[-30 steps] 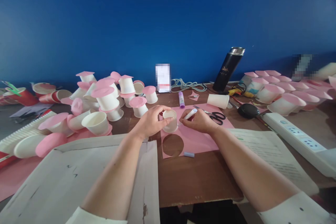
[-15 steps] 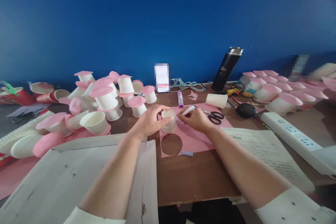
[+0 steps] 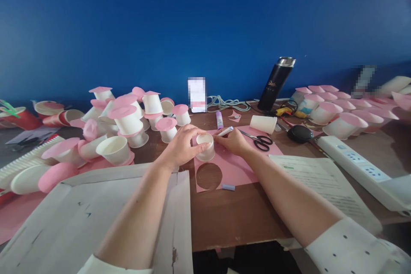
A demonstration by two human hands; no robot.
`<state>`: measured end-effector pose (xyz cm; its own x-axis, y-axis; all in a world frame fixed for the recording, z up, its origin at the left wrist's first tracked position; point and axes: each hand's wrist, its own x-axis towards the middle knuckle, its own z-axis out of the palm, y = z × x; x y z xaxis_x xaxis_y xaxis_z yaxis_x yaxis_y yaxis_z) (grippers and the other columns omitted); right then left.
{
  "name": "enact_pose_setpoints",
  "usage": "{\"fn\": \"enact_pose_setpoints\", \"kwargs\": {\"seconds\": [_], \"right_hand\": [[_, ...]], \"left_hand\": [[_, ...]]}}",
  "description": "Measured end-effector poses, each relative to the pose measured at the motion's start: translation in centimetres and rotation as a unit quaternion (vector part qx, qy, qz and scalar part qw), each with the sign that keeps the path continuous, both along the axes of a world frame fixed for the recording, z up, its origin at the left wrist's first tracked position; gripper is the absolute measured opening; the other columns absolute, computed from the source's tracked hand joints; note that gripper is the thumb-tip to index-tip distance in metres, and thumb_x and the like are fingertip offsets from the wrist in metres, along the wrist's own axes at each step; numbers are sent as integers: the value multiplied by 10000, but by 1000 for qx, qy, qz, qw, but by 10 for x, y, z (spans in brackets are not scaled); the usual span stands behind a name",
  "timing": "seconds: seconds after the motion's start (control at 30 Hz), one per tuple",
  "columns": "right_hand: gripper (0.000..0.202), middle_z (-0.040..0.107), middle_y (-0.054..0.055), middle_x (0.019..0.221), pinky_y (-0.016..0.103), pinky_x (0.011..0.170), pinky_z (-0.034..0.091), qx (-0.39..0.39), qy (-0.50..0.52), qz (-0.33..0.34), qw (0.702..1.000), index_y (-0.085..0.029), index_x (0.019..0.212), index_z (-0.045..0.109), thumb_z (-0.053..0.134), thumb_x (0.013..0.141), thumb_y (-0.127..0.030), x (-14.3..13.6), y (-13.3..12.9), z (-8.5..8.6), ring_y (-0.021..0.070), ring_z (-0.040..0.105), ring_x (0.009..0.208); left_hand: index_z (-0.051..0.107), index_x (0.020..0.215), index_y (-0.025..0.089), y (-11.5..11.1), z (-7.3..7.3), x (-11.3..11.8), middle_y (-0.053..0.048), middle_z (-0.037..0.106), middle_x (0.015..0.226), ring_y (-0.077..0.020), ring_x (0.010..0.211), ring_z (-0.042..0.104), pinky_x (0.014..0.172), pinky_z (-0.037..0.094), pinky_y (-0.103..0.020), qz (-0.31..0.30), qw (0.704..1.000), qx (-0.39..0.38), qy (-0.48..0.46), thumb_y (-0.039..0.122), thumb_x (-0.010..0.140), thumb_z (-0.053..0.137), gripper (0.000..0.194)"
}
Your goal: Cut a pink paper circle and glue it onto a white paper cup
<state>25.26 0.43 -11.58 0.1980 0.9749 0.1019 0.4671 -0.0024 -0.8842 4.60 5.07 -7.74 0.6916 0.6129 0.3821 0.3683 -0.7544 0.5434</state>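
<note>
A white paper cup (image 3: 206,152) stands on a pink sheet (image 3: 239,171), with my left hand (image 3: 185,144) wrapped round its upper part, thumb at the near side. In my right hand (image 3: 233,141) is a white pen (image 3: 225,131), slanted, its lower end beside the cup's right side; the tip is too small to make out. A round hole (image 3: 209,176) in the sheet shows the brown table just below the cup. Against the sheet's lower edge lies a small grey-blue cap (image 3: 228,187). Black-handled scissors (image 3: 262,142) rest right of my right hand.
Cups with pink discs (image 3: 123,120) crowd the left; more (image 3: 348,124) stand at the right. Behind are a purple glue stick (image 3: 219,120), a phone (image 3: 197,95), a lying cup (image 3: 263,124) and a black flask (image 3: 276,83). A power strip (image 3: 359,171) and printed paper (image 3: 321,188) lie right.
My right hand has moved slightly left and away from me with the pen, round the cup's far right side. My left hand still holds the cup in place.
</note>
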Motion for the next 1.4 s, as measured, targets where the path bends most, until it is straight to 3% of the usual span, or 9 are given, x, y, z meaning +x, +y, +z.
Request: {"fn": "enact_pose_setpoints", "kwargs": {"seconds": [0.17,0.3,0.57,0.83,1.07,1.4], "right_hand": [[320,581,-3,558,231,447,323,-65,-26,-58,996,-151,578,615,682,684,-446,-1,4,7,96,438,486],[390,555,2,494,242,452,337,-89,-30,-63,994,-161,487,539,683,687,-463,-2,8,14,100,445,462],[353,619,45,537,236,486,423,-110,0,-50,993,-142,539,607,758,634,-446,-1,22,16,111,518,481],[376,569,13,486,223,441,382,-116,28,-35,992,-159,523,556,750,649,-455,0,31,11,88,466,435],[399,473,-25,417,232,409,331,-138,29,15,990,-181,485,491,749,653,-434,-8,39,23,83,403,411],[348,410,-56,425,217,381,283,-207,24,158,965,-194,497,438,739,644,-290,-12,70,28,69,350,398]], "left_hand": [[632,1101,262,-1,2,-1,-61,566,1082,-233,1076,518,962,419,-419,6,1000,-6,15,516,813,577,387],[634,1100,264,-2,3,-1,-59,563,1074,-235,1073,511,953,419,-417,11,1000,-9,23,518,813,573,388],[627,1107,267,-4,5,-2,-60,571,1044,-253,1059,510,918,424,-427,14,999,-3,37,482,822,565,362],[631,1087,261,-5,6,-1,-53,573,1021,-240,1031,521,904,429,-406,14,999,-3,36,456,824,572,333],[625,1099,260,-3,2,-1,-55,576,1018,-250,1027,523,915,423,-425,15,999,22,36,457,824,567,343],[627,1099,263,-1,1,0,-54,579,1030,-259,1030,522,909,424,-436,21,998,37,43,503,817,569,375]]}}
